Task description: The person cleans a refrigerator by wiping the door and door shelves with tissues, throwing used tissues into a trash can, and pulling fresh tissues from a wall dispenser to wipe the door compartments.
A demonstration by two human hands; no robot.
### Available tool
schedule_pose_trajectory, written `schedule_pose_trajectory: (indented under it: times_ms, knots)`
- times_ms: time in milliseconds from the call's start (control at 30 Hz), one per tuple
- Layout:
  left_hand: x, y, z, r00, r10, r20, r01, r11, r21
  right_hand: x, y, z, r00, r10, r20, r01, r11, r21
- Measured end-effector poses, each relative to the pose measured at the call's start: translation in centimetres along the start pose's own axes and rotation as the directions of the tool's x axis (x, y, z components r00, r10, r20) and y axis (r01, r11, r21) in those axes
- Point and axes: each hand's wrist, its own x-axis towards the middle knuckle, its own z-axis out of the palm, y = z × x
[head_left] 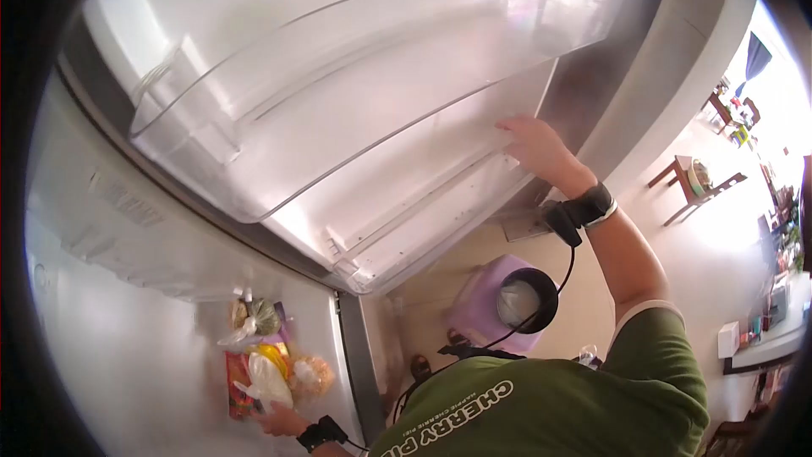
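My right hand point(541, 151) is at the right end of the lower clear door bin point(440, 203) of a refrigerator, its fingers bent over the bin's rim and one finger pointing left. At the lower left, my left hand point(281, 421) reaches into the white refrigerator interior, fingers apart, by the bottom of a white plastic bag point(269, 379). Beneath that bag lies a red packet point(238, 372). Beside them are a yellow item point(275, 354), a clear bag of orange-pink food point(311, 376) and a clear bag with something green point(265, 318).
A large clear door bin point(381, 76) curves across the top. Below the door stands a lilac container point(482, 292) with a dark round opening. A wooden chair point(694, 190) stands to the right, and a cable point(568, 275) hangs from my right wrist strap.
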Motion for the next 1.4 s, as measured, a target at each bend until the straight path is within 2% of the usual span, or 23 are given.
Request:
schedule_pose_trajectory:
  times_ms: [100,133,200,267,333,400,500,600,700,800,900,1000,1100,1200,1300,1400]
  knots:
    - [-0.3,2.8,-2.6,0.928,0.309,-0.21,-0.351,0.913,-0.208,0.6,-2.2,-1.6,0.969,0.19,0.157,-0.185,0.982,-0.043]
    - [-0.7,4.8,-4.1,0.862,0.454,-0.228,-0.505,0.812,-0.293,0.7,-2.4,-1.5,0.977,0.156,0.144,-0.141,0.984,-0.112]
    - [-2.9,10.5,-7.3,0.668,0.682,-0.297,-0.73,0.524,-0.438,1.0,-2.3,-1.4,0.987,0.08,0.137,-0.043,0.966,-0.254]
    - [-6.2,14.8,-8.8,0.56,0.791,-0.246,-0.62,0.203,-0.758,1.4,-1.5,-0.8,0.993,-0.032,0.112,0.069,0.936,-0.346]
    - [-9.3,20.3,-12.9,0.184,0.919,-0.349,-0.657,-0.15,-0.739,2.0,-0.1,0.5,0.982,-0.128,0.141,0.174,0.904,-0.391]
    - [-11.9,24.7,-15.8,-0.044,0.908,-0.416,-0.657,-0.34,-0.673,2.7,1.1,1.8,0.958,-0.202,0.206,0.269,0.882,-0.387]
    - [-13.7,28.7,-16.5,-0.195,0.929,-0.315,-0.681,-0.359,-0.639,3.2,1.1,1.8,0.927,-0.242,0.287,0.347,0.845,-0.408]
    - [-14.8,28.3,-14.2,-0.142,0.955,-0.259,-0.731,-0.278,-0.624,2.8,1.9,1.1,0.834,-0.347,0.428,0.516,0.765,-0.385]
    - [-15.2,28.5,-12.4,-0.095,0.909,-0.407,-0.8,-0.313,-0.512,4.0,1.2,1.7,0.832,-0.352,0.429,0.549,0.633,-0.546]
    - [-15.3,28.6,-12.5,-0.076,0.925,-0.373,-0.798,-0.281,-0.532,4.3,-0.4,2.1,0.959,-0.234,0.159,0.282,0.747,-0.602]
    - [-15.3,28.7,-12.8,-0.053,0.924,-0.379,-0.774,-0.278,-0.569,4.2,-0.4,2.8,0.922,-0.142,0.36,0.339,0.745,-0.575]
    - [-15.2,28.6,-12.8,-0.041,0.912,-0.407,-0.745,-0.299,-0.596,4.0,1.6,5.3,0.93,-0.121,0.347,0.232,0.926,-0.298]
    - [-15.0,28.6,-12.7,-0.053,0.914,-0.402,-0.718,-0.315,-0.621,4.7,0.6,4.1,0.885,-0.044,0.463,0.18,0.95,-0.254]
    - [-15.1,28.6,-12.7,-0.052,0.906,-0.421,-0.726,-0.324,-0.607,4.8,-3.4,3.1,0.862,-0.074,0.502,0.185,0.967,-0.176]
    - [-15.1,28.6,-12.9,-0.05,0.913,-0.405,-0.722,-0.313,-0.617,4.7,-5.2,6.9,0.858,-0.174,0.484,0.196,0.981,0.004]
    - [-15.4,28.8,-12.3,-0.034,0.887,-0.46,-0.755,-0.325,-0.57,4.5,-9.9,5.6,0.779,-0.182,0.599,0.105,0.981,0.161]
